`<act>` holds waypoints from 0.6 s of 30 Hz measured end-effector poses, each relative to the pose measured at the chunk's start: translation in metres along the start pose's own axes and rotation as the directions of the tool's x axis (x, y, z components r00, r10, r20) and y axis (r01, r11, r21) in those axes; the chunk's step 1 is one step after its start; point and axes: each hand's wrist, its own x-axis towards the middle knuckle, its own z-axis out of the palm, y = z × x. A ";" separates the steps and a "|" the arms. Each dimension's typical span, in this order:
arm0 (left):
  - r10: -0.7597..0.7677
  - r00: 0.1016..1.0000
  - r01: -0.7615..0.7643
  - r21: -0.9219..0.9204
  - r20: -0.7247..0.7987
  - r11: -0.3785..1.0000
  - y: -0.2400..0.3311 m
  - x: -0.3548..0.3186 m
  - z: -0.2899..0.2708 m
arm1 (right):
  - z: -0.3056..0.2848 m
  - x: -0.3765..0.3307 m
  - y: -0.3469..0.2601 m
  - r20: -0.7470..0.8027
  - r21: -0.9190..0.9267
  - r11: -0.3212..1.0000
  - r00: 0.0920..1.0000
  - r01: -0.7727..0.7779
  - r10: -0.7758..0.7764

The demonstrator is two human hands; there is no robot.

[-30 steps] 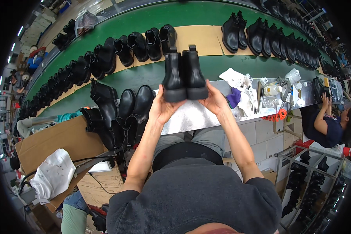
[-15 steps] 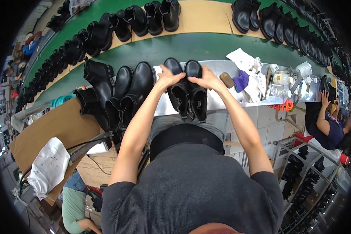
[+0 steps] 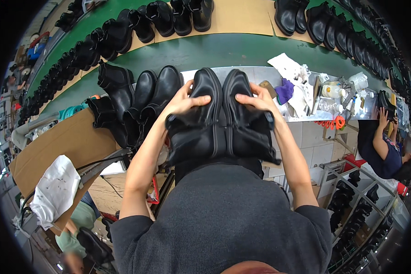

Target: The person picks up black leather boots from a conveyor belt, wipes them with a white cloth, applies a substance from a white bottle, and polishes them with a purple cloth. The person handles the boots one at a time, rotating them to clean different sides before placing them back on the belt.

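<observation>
Two black leather boots are held up side by side in front of me, soles turned toward each other and shafts pointing outward. My left hand grips the left boot round its forefoot, thumb on the upper and fingers partly hidden. In the same way my right hand is closed on the right boot. The shafts look blurred by motion. Close to my left arm, several more black boots stand together. A purple cloth lies just right of my right hand.
White stained rags and plastic bottles are on the metal bench at right. A green conveyor carries rows of boots beyond. A cardboard sheet is at left. Co-workers appear right and lower left; a metal rack holds boots.
Both boots have been lifted off the bench toward me and rolled, so their shafts now point outward. At lower left, a co-worker has shifted and a dark boot shows there.
</observation>
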 end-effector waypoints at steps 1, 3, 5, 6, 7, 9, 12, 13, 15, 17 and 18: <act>-0.039 0.999 0.038 0.057 0.014 0.998 0.010 -0.015 0.003 | 0.002 -0.011 -0.006 0.017 0.005 1.000 1.000 -0.023 0.023; 0.019 0.998 -0.031 0.192 0.063 0.981 0.020 -0.029 0.003 | 0.002 -0.020 -0.008 0.164 0.094 0.995 0.986 0.021 -0.037; -0.070 0.977 0.032 0.186 0.200 0.982 0.031 -0.033 -0.005 | -0.001 -0.018 -0.018 0.263 0.039 0.999 0.965 0.008 -0.018; -0.129 0.980 0.099 0.194 0.149 0.976 0.033 -0.032 -0.007 | -0.002 -0.010 -0.006 0.140 0.102 0.994 0.990 -0.034 0.019; -0.175 0.982 0.163 0.163 0.065 0.973 0.039 -0.036 -0.002 | 0.008 -0.019 -0.031 0.105 0.052 0.995 0.991 -0.088 0.082; -0.186 0.983 0.184 0.145 -0.003 0.972 0.047 -0.038 0.005 | 0.014 -0.024 -0.048 0.062 -0.031 0.998 0.996 -0.055 0.056; -0.104 0.994 0.098 0.137 0.036 0.986 0.025 -0.026 0.004 | 0.010 -0.009 -0.013 0.079 -0.042 0.994 0.992 0.101 -0.098; -0.077 0.996 0.073 0.097 0.047 0.993 0.012 -0.022 0.003 | 0.014 -0.012 -0.010 0.088 0.010 0.996 0.992 0.093 -0.093; -0.014 0.986 0.033 -0.113 0.166 0.993 0.014 -0.028 0.010 | 0.019 -0.015 -0.009 0.105 0.115 0.992 0.993 0.051 -0.063; 0.015 0.980 0.037 -0.256 0.197 0.966 0.013 -0.027 0.017 | 0.019 -0.019 -0.015 0.122 0.222 0.975 0.992 -0.013 -0.015; 0.030 0.976 0.042 -0.324 0.215 0.945 0.017 -0.026 0.021 | 0.016 -0.020 -0.019 0.190 0.296 0.952 0.982 -0.077 0.020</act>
